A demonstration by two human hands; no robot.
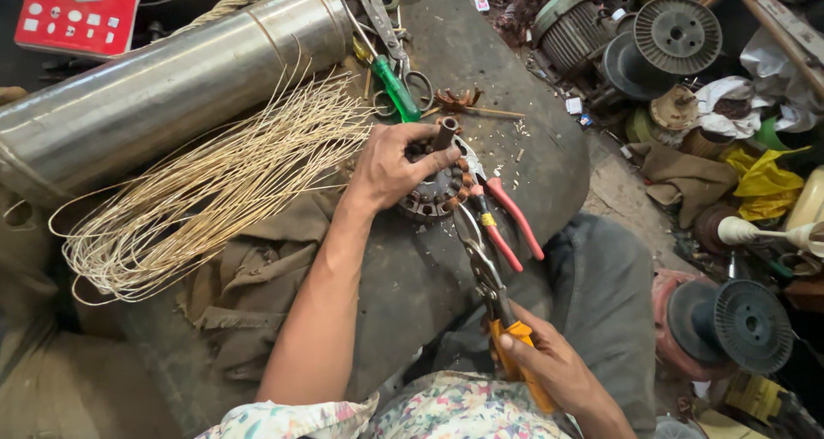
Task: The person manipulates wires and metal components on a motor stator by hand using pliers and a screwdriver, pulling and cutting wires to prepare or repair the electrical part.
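Head view: we note the pale loose wire bundle lying left, then our left hand, fingers curled around the round dark copper-wound stator on the dark mat; our right hand grips yellow-handled metal snips, blades at the stator.

The left hand covers the nine-o'clock side of the stator, so its windings there cannot be seen. The snips meet the stator at five o'clock, but the blade tips are lost against it; whether they bite metal cannot be told. The right hand runs off the bottom edge. The steel cylinder is cut at nine o'clock, the red card at twelve. Clutter at one o'clock is too small to name.
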